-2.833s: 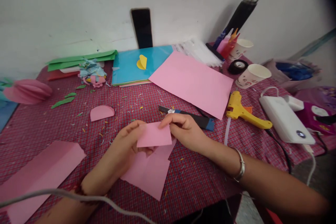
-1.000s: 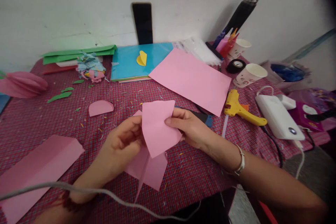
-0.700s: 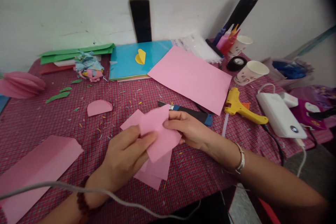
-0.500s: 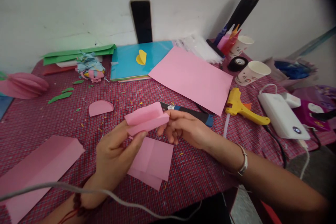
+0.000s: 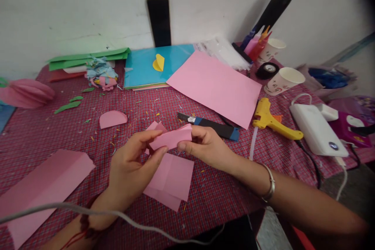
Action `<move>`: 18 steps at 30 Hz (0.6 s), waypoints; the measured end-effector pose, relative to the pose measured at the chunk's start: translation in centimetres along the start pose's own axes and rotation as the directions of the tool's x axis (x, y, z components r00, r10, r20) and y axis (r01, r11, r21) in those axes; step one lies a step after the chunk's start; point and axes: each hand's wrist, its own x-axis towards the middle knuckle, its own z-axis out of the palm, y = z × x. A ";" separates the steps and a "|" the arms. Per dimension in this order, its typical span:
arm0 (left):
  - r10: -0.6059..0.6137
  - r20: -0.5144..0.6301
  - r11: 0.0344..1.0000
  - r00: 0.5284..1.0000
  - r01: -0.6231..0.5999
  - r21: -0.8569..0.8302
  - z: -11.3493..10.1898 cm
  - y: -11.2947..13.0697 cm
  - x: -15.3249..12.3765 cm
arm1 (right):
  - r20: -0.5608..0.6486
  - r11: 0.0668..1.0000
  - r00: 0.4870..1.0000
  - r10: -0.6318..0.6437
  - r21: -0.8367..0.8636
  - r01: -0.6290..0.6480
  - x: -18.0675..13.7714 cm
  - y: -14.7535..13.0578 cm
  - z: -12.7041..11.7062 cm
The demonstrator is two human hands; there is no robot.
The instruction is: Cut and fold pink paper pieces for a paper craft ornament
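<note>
Between both hands is a folded piece of pink paper (image 5: 172, 138), held a little above the table. My left hand (image 5: 131, 164) pinches its left end between thumb and fingers. At the right end, my right hand (image 5: 205, 144) closes its thumb and fingers on the same paper. Below lie loose pink paper pieces (image 5: 178, 175), partly overlapping. Just behind the right hand rests a utility knife (image 5: 216, 128) with a black and blue body. A pink half-round paper piece (image 5: 113, 119) lies to the left.
A large pink sheet (image 5: 216, 86) overlaps a blue folder (image 5: 140, 70). On the right are a yellow glue gun (image 5: 274, 121), a paper cup (image 5: 284, 80) and a white power bank (image 5: 318, 131). A pale cable (image 5: 131, 220) crosses in front of my left wrist. Green scraps (image 5: 68, 106) lie left.
My right hand has closed from loose fingers onto the paper's right end. The paper's open fold has been brought together into a narrower strip, and my left index finger now bends over it.
</note>
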 end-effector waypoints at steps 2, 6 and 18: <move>0.036 0.011 0.999 0.999 -0.036 -0.022 -0.1 0.3 0.0 | 0.008 0.998 1.000 -0.007 0.067 0.006 0.1 0.2 0.0; -0.055 -0.025 0.927 0.998 0.042 -0.374 -1.1 0.5 1.7 | -0.136 0.989 0.991 0.019 0.146 0.001 0.5 0.4 -0.9; -0.213 0.319 0.726 0.923 -0.069 0.684 -2.8 -2.5 3.7 | -0.209 0.957 0.971 0.117 0.284 -0.054 0.8 1.0 -1.9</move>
